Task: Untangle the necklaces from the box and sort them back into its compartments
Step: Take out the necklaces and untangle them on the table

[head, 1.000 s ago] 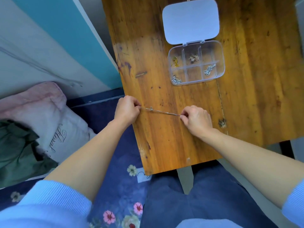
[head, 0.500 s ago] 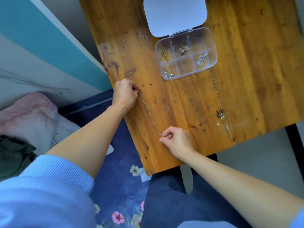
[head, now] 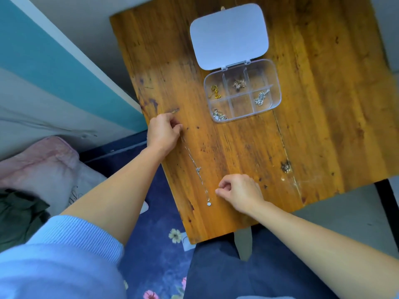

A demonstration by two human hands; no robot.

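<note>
A silver necklace (head: 197,169) lies stretched out on the wooden worktop (head: 313,137), its long axis running from the upper left, at the left hand (head: 163,131), down to the lower right, where a small pale pendant (head: 209,204) ends it near the worktop's lower edge. The left hand's grip is pinched closed on the chain's upper end. The right hand (head: 240,194) sits just beside the pendant end, to its right, with thumb and forefinger curled together; no chain is seen in that grip, so it looks closed on nothing. The right hand is the nearer one to the free end, so gathering the chain probably falls to it.

The clear box (head: 243,91) stands in the upper middle of the frame, well apart from both hands, its white lid (head: 229,35) swung open behind it. It has six compartments. Four hold one piece each: a gold piece (head: 214,91) upper left, a bronze-toned piece (head: 239,84) upper middle, a silver piece (head: 261,98) lower right, another silver piece (head: 219,116) lower left. The upper right and lower middle compartments look empty, so one of them is the likely home for the stretched necklace.
</note>
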